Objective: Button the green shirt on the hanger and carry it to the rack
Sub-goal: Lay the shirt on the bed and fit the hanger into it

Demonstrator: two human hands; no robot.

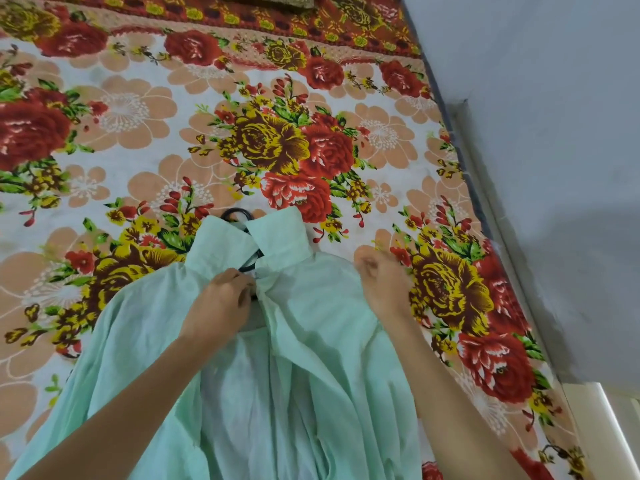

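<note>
**Shirt flat on bed, L hand at the neck, front not yet closed**

The green shirt (pixel 311 358) lay front-up on the bed (pixel 138 133), over the flowered sheet, w/ the grey wall (pixel 554 133) along the bed's right side. Its long axis ran straight away from the person: collar (pixel 277 233) at the far end, body coming back toward the camera, hem out of frame at the bottom. The black hanger (pixel 236 214) was inside the shirt. Only its hook, poking out past the collar, and a bit of its neck in the opening showed.

The left hand (pixel 221 303) sat right at the neck opening, just below the collar, fingers (pixel 239 277) curled in and pinching the cloth edge there, close against the hanger's neck. The right hand (pixel 381 282) was off to the side over the shirt's right shoulder, near the edge. Its fingers (pixel 367 265) were curled into a loose fist; whether they held any cloth couldn't be told.

Below the neck the two front edges lay apart, w/ the inside of the back showing between them, so the buttoning looked barely begun, if at all. No buttons or holes could be made out.

My read: the top button came next, and the L hand was far nearer to it. The R hand would need to come inward to the other front edge, then both would work down the axis toward the person.
</note>
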